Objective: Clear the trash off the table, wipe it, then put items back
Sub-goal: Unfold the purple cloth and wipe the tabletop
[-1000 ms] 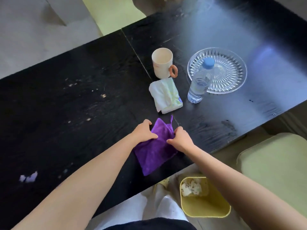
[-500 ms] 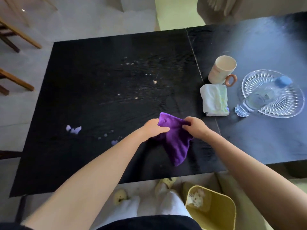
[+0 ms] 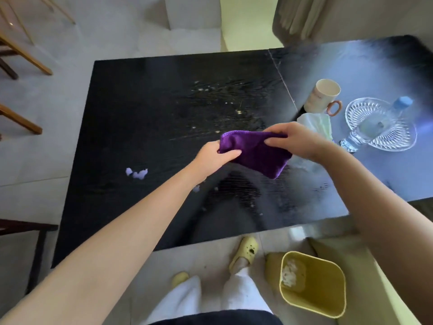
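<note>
A purple cloth [image 3: 256,152] hangs folded above the black table [image 3: 140,109]. My left hand [image 3: 214,156] pinches its left edge and my right hand [image 3: 296,141] grips its upper right corner. White paper scraps [image 3: 137,172] lie on the table's left part, and small crumbs [image 3: 239,112] are scattered across the middle. At the right stand a cream mug [image 3: 324,96], a tissue pack [image 3: 316,124] partly hidden by my right hand, a glass plate [image 3: 384,124] and a water bottle [image 3: 375,124] lying across it.
A yellow trash bin [image 3: 314,285] with crumpled paper inside stands on the floor by my right leg. Wooden chair legs [image 3: 21,57] stand off the table's left side. A pale green seat [image 3: 386,277] is at the lower right.
Both hands have lifted the purple cloth off the table and moved it up and to the left. The view has swung left, showing more of the table's left part.
</note>
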Tool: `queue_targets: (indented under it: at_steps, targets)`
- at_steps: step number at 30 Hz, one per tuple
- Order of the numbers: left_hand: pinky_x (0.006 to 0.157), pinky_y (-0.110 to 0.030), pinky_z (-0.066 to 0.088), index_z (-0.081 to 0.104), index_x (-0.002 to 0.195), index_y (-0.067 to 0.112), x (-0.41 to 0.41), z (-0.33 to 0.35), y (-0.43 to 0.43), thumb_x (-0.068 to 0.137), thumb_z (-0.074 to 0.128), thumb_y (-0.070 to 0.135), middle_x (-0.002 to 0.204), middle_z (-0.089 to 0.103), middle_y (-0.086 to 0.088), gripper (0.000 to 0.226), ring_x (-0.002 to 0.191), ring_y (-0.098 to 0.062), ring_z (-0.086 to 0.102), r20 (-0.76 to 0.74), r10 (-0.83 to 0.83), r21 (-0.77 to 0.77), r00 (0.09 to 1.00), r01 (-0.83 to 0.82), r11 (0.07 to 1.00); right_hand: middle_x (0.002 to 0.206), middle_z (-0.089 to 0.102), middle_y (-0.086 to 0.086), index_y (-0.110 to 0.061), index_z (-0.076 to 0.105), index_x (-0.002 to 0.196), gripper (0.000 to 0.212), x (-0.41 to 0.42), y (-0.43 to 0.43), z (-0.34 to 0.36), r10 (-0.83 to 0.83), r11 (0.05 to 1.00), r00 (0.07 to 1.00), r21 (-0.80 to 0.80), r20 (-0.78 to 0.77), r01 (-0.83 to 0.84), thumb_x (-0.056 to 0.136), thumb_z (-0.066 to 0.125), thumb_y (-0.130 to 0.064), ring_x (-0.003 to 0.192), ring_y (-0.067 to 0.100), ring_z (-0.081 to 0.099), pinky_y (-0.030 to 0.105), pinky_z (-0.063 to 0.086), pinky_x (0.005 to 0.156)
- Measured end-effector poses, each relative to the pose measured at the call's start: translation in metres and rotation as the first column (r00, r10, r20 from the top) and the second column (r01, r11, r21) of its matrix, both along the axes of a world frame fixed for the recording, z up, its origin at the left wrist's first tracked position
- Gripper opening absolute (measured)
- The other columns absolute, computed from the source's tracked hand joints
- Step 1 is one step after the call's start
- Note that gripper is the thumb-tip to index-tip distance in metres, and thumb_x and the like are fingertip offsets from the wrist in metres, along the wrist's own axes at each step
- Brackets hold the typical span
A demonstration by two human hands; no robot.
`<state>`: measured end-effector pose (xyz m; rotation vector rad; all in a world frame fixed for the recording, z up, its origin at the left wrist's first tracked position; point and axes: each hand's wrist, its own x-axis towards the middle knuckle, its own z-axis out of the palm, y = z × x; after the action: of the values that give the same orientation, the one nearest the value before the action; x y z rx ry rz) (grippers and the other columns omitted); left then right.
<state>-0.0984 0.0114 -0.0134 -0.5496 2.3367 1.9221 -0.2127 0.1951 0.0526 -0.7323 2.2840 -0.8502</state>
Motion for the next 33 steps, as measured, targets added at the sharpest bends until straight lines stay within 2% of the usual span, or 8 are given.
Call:
queue_targets:
  at_steps: [2, 8, 13, 15, 19, 24, 29, 33]
  targets:
    - [0.062, -0.001, 0.044, 0.069, 0.083, 0.031, 0.006, 0.019, -0.011, 0.083, 0.068, 0.023, 0.075, 0.068, 0.022, 0.008, 0.069, 0.015, 0.062, -0.075, 0.002, 0.007, 0.997, -0.002, 1.0, 0.082, 0.065, -0.013, -0.017, 0.068, 0.111, 0.023, 0.009, -0.007, 0.023, 0.044, 0.999, 0.992, 0.0, -0.123, -0.044, 0.091, 0.058, -0.01, 0.066, -0.009, 0.059, -0.003, 0.04, 0.06]
    - [0.081, -0.019, 0.054, 0.065, 0.098, 0.027, 0.035, 0.066, -0.046, 0.085, 0.065, 0.017, 0.092, 0.07, 0.009, 0.017, 0.087, -0.005, 0.066, -0.226, -0.003, 0.08, 0.974, 0.022, 0.997, 0.102, 0.062, -0.015, -0.018, 0.068, 0.117, 0.029, 0.043, -0.04, 0.065, 0.164, 0.985, 0.888, 0.028, -0.43, -0.169, 0.091, 0.056, -0.01, 0.095, 0.002, 0.056, -0.01, 0.032, 0.073]
    - [0.091, -0.021, 0.05, 0.057, 0.119, 0.027, 0.069, 0.095, -0.081, 0.086, 0.064, 0.016, 0.111, 0.065, 0.006, 0.036, 0.103, -0.007, 0.063, -0.269, -0.068, -0.023, 0.961, 0.064, 0.998, 0.107, 0.062, -0.014, -0.022, 0.065, 0.12, 0.03, 0.069, -0.081, 0.091, 0.288, 0.951, 0.848, 0.03, -0.446, -0.307, 0.094, 0.053, -0.013, 0.101, 0.004, 0.056, 0.014, 0.038, 0.088]
    - [0.092, -0.019, 0.05, 0.052, 0.123, 0.035, 0.084, 0.103, -0.094, 0.084, 0.066, 0.015, 0.113, 0.065, 0.006, 0.046, 0.106, -0.006, 0.062, -0.269, -0.096, -0.036, 0.958, 0.09, 0.995, 0.111, 0.063, -0.013, -0.022, 0.063, 0.122, 0.031, 0.076, -0.098, 0.101, 0.376, 0.92, 0.819, 0.068, -0.434, -0.386, 0.094, 0.052, -0.014, 0.104, 0.004, 0.056, 0.014, 0.038, 0.09]
    - [0.086, -0.006, 0.04, 0.051, 0.111, 0.054, 0.108, 0.116, -0.115, 0.081, 0.07, 0.018, 0.12, 0.051, 0.005, 0.051, 0.103, 0.001, 0.054, -0.161, -0.15, -0.28, 0.975, 0.101, 0.955, 0.116, 0.066, -0.011, -0.025, 0.064, 0.122, 0.031, 0.093, -0.134, 0.114, 0.554, 0.822, 0.714, 0.142, -0.429, -0.552, 0.094, 0.054, -0.016, 0.104, 0.005, 0.057, 0.022, 0.043, 0.094]
    - [0.087, -0.021, 0.038, 0.059, 0.092, 0.027, 0.135, 0.116, -0.141, 0.079, 0.071, 0.024, 0.1, 0.049, 0.009, 0.018, 0.089, 0.001, 0.051, -0.097, -0.015, -0.5, 0.995, -0.036, 0.865, 0.112, 0.068, -0.009, -0.023, 0.066, 0.118, 0.029, 0.104, -0.165, 0.12, 0.621, 0.755, 0.615, 0.159, -0.487, -0.636, 0.09, 0.06, -0.017, 0.099, 0.007, 0.059, 0.022, 0.044, 0.09]
    - [0.072, -0.018, 0.04, 0.057, 0.082, 0.025, 0.162, 0.11, -0.16, 0.078, 0.073, 0.024, 0.08, 0.057, 0.017, 0.016, 0.077, -0.001, 0.055, -0.13, 0.063, -0.581, 0.989, -0.128, 0.804, 0.106, 0.07, 0.007, -0.015, 0.068, 0.106, 0.022, 0.112, -0.191, 0.108, 0.619, 0.76, 0.537, 0.264, -0.573, -0.594, 0.088, 0.062, -0.025, 0.1, 0.025, 0.062, 0.039, 0.049, 0.088]
    - [0.071, -0.021, 0.04, 0.055, 0.083, 0.027, 0.175, 0.108, -0.172, 0.079, 0.071, 0.024, 0.079, 0.055, 0.016, 0.017, 0.076, -0.001, 0.052, -0.098, 0.052, -0.627, 0.994, -0.102, 0.772, 0.099, 0.067, 0.006, -0.014, 0.067, 0.099, 0.018, 0.118, -0.206, 0.099, 0.626, 0.763, 0.551, 0.29, -0.551, -0.578, 0.086, 0.063, -0.027, 0.094, 0.026, 0.06, 0.038, 0.051, 0.081]
